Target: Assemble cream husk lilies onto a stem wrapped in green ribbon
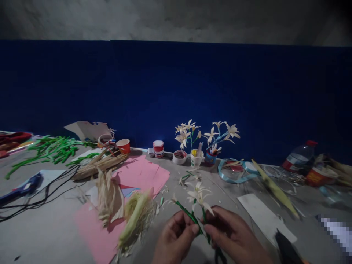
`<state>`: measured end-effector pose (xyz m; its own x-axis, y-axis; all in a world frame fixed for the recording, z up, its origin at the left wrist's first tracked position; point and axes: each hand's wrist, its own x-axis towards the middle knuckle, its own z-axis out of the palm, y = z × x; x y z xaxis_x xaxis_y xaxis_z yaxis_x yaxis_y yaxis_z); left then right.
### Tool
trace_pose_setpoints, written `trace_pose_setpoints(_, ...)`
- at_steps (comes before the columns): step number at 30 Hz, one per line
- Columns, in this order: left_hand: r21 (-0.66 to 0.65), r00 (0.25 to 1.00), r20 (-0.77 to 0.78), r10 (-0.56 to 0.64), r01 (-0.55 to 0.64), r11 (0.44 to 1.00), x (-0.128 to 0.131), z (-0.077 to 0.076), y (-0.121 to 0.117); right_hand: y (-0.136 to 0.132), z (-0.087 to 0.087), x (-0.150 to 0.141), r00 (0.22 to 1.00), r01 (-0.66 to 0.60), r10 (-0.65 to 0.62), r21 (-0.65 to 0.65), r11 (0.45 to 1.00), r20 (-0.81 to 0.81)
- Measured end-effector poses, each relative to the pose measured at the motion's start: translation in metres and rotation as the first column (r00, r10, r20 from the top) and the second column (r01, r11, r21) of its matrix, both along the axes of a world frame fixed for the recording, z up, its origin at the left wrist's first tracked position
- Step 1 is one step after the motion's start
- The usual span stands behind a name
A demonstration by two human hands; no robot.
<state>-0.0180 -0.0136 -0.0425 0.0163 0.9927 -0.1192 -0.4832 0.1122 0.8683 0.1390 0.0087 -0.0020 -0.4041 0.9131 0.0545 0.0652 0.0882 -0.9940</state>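
Observation:
Low in the middle, an artificial flower (pixel 198 194) with cream petals and green-wrapped stems (pixel 189 212) stands upright between my two hands. My left hand (pixel 177 236) pinches the stems where they meet. Beside it my right hand (pixel 232 234) pinches a green stem just under the open blossom, its fingertips close to the left thumb. A dark object (pixel 220 255) shows in part below the right hand; I cannot make out its kind. Just beyond the hands lies another small cream flower piece (pixel 189 176) with green on it.
Finished-looking flowers (pixel 184 134) stand in a white cup (pixel 197 161) at the back. Pink paper (pixel 140 170), corn husks (pixel 108 198) and green wrapped stems (pixel 55 146) lie left, with a blue glue gun (pixel 30 185). To the right are blue ribbon (pixel 224 176), white card (pixel 265 214) and a bottle (pixel 299 156).

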Motion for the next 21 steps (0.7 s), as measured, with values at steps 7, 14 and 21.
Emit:
trace_pose_setpoints(7,-0.039,1.000,-0.004,-0.028,0.028,0.999,-0.002,-0.001,-0.001,-0.003,0.002,0.001,0.995,0.086,-0.087,0.017,0.996,0.049)
trace_pose_setpoints(14,-0.041,0.999,-0.024,-0.046,0.045,0.998,-0.002,0.000,0.002,-0.011,-0.016,0.006,0.923,0.385,-0.385,-0.001,0.923,-0.011)
trace_pose_setpoints(21,-0.111,0.999,0.011,-0.044,0.045,0.993,-0.003,0.004,0.002,-0.004,0.003,0.019,0.975,0.083,-0.146,0.330,0.940,0.169)
